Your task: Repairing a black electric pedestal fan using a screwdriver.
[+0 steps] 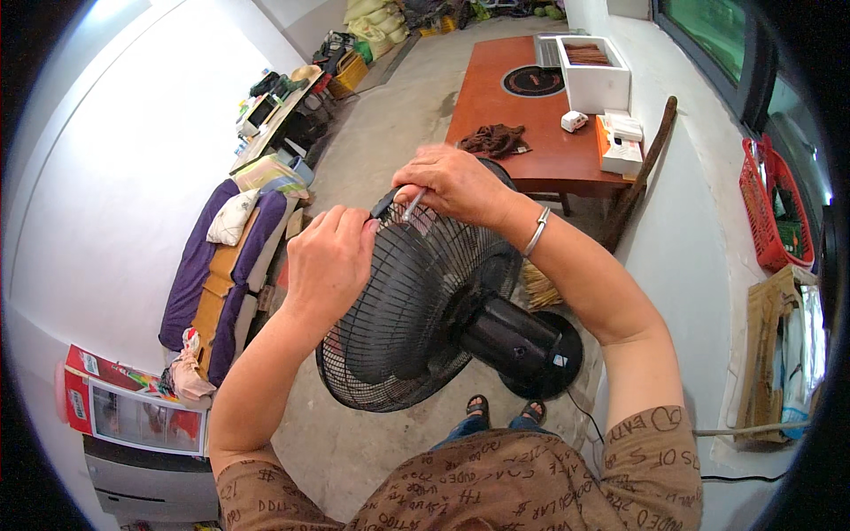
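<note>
A black fan (407, 319) tilts below my hands, its wire guard facing up and left, its stand (540, 354) on the floor at lower right. My left hand (329, 261) has its fingers curled at the guard's upper rim, beside a black clip (384, 203). My right hand (456, 186) is closed around a slim silver tool (413, 207), which points down at the rim by that clip; I cannot make out the tool's tip clearly.
A wooden table (487, 75) bears a white foam box (595, 84) and dark cloth (491, 140). Left are a cloth-covered couch (190, 283) and cluttered bench (258, 137). Right are a wooden stick (655, 155) and red basket (770, 243). A cable (593, 416) crosses the floor.
</note>
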{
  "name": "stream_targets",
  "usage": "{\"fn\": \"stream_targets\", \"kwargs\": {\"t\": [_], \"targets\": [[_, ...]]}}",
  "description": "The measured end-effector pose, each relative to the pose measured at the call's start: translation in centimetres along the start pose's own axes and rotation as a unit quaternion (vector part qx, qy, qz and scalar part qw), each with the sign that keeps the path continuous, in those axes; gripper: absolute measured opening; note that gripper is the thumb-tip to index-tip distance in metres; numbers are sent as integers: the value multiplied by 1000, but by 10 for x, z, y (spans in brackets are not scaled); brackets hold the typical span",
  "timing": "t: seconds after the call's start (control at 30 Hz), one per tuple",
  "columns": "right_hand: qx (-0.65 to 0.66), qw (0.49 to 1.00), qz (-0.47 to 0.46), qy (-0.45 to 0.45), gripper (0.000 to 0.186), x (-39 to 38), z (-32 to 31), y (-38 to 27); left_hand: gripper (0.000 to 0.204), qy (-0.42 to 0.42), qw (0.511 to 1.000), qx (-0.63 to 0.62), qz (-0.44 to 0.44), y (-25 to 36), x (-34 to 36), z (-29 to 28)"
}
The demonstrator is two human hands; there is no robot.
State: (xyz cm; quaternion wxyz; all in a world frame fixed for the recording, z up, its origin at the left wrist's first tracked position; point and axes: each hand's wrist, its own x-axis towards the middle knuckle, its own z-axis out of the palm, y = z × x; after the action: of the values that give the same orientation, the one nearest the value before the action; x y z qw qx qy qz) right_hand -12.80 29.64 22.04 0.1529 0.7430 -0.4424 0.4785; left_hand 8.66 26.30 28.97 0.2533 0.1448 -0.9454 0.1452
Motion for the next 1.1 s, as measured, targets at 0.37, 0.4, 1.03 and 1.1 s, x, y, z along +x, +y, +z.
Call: {"fn": "stream_targets", "kwargs": {"t": [0.37,0.4,1.03,1.1], "targets": [[81,995,57,-2,18,0,6,1,9,50,998,-27,17,-9,-1,6],[86,994,65,2,18,0,6,1,9,50,998,-27,17,-8,-1,7],[88,996,5,-17,20,8,5,8,16,15,999,32,-20,-3,3,6],[135,989,11,-60,21,10,5,10,14,8,1000,15,-24,-4,2,5]]}}
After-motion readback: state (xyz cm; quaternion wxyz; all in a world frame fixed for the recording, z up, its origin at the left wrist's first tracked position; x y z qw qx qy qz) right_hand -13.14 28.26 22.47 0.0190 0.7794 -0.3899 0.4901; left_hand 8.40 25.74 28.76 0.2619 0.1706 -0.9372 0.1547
